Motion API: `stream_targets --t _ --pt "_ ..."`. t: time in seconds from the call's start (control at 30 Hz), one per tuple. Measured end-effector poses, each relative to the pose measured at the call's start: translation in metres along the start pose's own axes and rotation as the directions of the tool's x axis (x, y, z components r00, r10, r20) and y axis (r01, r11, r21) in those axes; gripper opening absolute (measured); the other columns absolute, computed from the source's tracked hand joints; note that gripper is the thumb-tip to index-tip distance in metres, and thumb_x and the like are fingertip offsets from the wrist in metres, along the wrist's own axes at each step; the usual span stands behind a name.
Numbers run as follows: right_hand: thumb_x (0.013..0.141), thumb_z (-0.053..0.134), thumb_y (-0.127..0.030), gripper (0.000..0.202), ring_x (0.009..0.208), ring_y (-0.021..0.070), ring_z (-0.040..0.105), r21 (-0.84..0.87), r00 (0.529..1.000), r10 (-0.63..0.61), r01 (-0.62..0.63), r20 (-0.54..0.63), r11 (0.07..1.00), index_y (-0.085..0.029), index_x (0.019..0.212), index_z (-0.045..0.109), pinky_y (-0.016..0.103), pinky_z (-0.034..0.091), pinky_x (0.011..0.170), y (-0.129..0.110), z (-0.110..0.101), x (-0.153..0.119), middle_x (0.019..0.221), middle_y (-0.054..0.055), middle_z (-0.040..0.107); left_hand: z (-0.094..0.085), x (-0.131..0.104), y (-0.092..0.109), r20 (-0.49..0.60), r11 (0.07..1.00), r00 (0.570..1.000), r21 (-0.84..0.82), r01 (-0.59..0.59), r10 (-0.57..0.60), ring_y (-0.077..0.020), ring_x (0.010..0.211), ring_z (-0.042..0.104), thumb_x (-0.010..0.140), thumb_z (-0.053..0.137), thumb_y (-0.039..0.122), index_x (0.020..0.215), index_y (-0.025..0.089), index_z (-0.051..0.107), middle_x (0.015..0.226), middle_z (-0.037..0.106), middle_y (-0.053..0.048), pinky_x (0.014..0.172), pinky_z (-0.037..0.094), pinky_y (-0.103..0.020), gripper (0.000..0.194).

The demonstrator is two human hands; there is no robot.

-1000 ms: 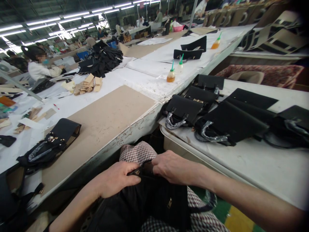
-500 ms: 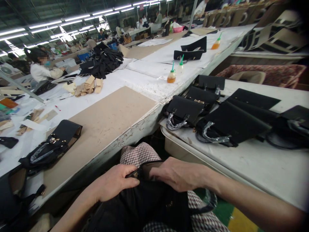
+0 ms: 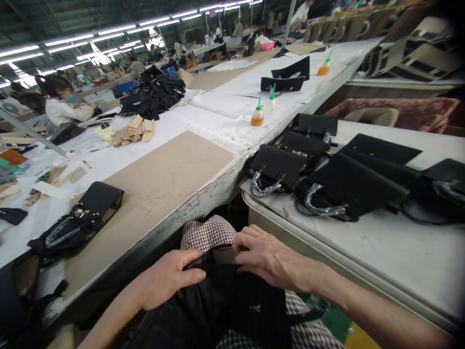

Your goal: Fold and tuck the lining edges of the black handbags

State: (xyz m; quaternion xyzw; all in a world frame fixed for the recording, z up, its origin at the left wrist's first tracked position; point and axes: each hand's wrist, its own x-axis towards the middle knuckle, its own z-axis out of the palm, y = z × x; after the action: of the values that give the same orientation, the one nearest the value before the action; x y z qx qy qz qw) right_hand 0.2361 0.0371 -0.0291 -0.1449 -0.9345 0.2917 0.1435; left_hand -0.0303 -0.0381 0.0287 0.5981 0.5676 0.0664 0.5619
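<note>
A black handbag lies across my lap, its mouth toward the table and its tan-brown lining partly showing. My left hand grips the left end of the bag's rim, thumb on the near side and fingers over the far side. At the right end of the opening, my right hand is closed on the rim, with some fingertips hidden inside. A small metal fitting shows on the bag's front. One plastic-wrapped handle sticks out at the right, below my right forearm.
Several black handbags with wrapped handles lie on the white side table. Another black bag rests on brown board at left. Glue bottles stand farther back. A masked person sits across the table.
My right hand has come up and back from deeper in the bag's opening to its rim. My left hand has shifted slightly left, keeping its hold.
</note>
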Motion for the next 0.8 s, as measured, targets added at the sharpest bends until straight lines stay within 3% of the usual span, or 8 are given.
stream_targets --t 0.1,0.2,0.3,0.43,0.53,0.63,0.7,0.8 --pt "0.095 0.065 -0.023 0.007 0.094 0.0184 0.055 0.197 0.981 0.143 -0.115 -0.131 0.974 -0.021 0.094 0.071 0.033 0.044 0.084 0.01 0.003 -0.002 0.097 0.003 0.059 0.0 -0.003 0.0 0.007 1.0 1.0 -0.028 0.007 -0.007 -0.0281 0.102 0.06 0.089 0.054 0.043 0.112 0.016 0.069 0.103 0.071 -0.004 0.091 0.045 -0.03 0.038" --pt "0.086 0.076 -0.026 0.011 0.101 0.0199 0.057 0.429 0.919 0.332 -0.218 -0.211 0.877 -0.019 0.08 0.07 0.031 0.046 0.087 0.014 0.007 -0.003 0.108 0.004 0.059 0.001 -0.006 -0.001 -0.001 0.998 1.0 -0.054 0.01 -0.01 -0.0286 0.103 0.06 0.089 0.055 0.044 0.113 0.016 0.069 0.103 0.071 -0.004 0.089 0.046 -0.03 0.039" --pt "0.083 0.076 -0.028 0.018 0.103 0.0226 0.061 0.634 0.871 0.475 -0.299 -0.123 0.713 -0.017 0.074 0.065 0.033 0.048 0.088 0.011 0.012 -0.003 0.11 0.006 0.065 0.001 -0.008 -0.004 0.007 0.995 1.0 -0.104 0.006 -0.006 -0.0289 0.101 0.06 0.089 0.057 0.045 0.112 0.017 0.069 0.103 0.071 -0.004 0.086 0.046 -0.03 0.039" --pt "0.078 0.077 -0.025 0.02 0.092 0.0228 0.065 0.725 0.806 0.59 -0.375 -0.054 0.578 -0.018 0.077 0.058 0.033 0.05 0.082 0.007 0.017 -0.002 0.088 0.002 0.07 0.0 -0.01 -0.009 0.033 0.989 0.999 -0.147 0.025 -0.02 -0.0281 0.1 0.06 0.089 0.057 0.045 0.111 0.017 0.069 0.101 0.071 -0.004 0.085 0.046 -0.03 0.038" --pt "0.074 0.078 -0.022 0.027 0.085 0.0202 0.066 0.773 0.792 0.611 -0.378 -0.015 0.509 -0.019 0.085 0.054 0.028 0.05 0.074 0.006 0.016 -0.001 0.087 0.0 0.071 -0.003 -0.01 -0.014 0.043 0.992 0.999 -0.129 0.017 -0.012 -0.0272 0.102 0.059 0.09 0.057 0.045 0.107 0.017 0.07 0.104 0.069 -0.004 0.089 0.045 -0.03 0.035" --pt "0.076 0.076 -0.025 0.034 0.083 0.0201 0.067 0.796 0.804 0.572 -0.448 0.16 0.407 -0.018 0.104 0.06 0.027 0.05 0.071 0.004 0.012 0.0 0.093 0.002 0.073 -0.008 -0.01 -0.017 0.034 0.995 0.998 -0.08 -0.051 0.054 -0.027 0.108 0.057 0.091 0.059 0.042 0.102 0.016 0.072 0.114 0.066 -0.005 0.098 0.041 -0.031 0.031" --pt "0.081 0.072 -0.03 0.037 0.091 0.0227 0.067 0.808 0.832 0.494 -0.461 0.252 0.366 -0.017 0.115 0.064 0.029 0.052 0.078 0.004 0.009 0.001 0.102 0.004 0.074 -0.011 -0.01 -0.019 0.05 0.992 0.995 -0.09 -0.086 0.09 -0.0259 0.111 0.056 0.09 0.06 0.036 0.107 0.017 0.072 0.12 0.064 -0.005 0.102 0.039 -0.031 0.028" --pt "0.088 0.066 -0.037 0.037 0.105 0.0261 0.065 0.827 0.879 0.375 -0.431 0.295 0.361 -0.018 0.12 0.07 0.034 0.051 0.092 0.004 0.006 0.002 0.113 0.004 0.072 -0.014 -0.009 -0.022 0.111 0.985 0.991 -0.168 -0.049 0.069 -0.0245 0.112 0.058 0.09 0.058 0.026 0.123 0.02 0.066 0.119 0.065 -0.003 0.1 0.041 -0.03 0.034"
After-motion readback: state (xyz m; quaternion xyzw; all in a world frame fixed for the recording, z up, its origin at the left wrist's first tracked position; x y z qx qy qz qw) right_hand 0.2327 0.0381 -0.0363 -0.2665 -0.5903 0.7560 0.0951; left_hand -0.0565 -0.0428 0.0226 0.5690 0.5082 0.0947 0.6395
